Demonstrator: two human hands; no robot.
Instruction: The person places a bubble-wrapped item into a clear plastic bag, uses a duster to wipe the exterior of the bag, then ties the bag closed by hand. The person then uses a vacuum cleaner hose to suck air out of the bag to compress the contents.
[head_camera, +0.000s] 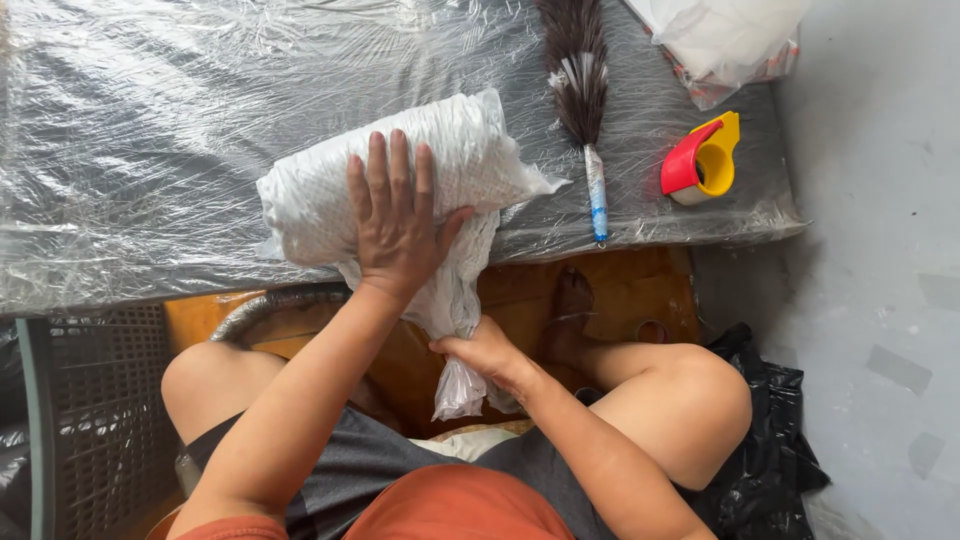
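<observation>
Wrapped bundle (400, 180) lies on worktop (130, 150) at its near edge, plastic tail hanging off toward the lap. Left hand (395, 225) flat on top of bundle; right hand (485, 352) below edge, gripping the tail. Feather duster (585, 90) just right of bundle, tape dispenser (703, 160) farther right, bag (725, 40) behind it.

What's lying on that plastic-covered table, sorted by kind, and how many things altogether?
White bagged bundle under the left hand, its bag tail pulled by the right hand: 1
Feather duster: 1
Red and yellow tape dispenser: 1
Clear bag of white stuff at the far corner: 1
Total: 4
</observation>
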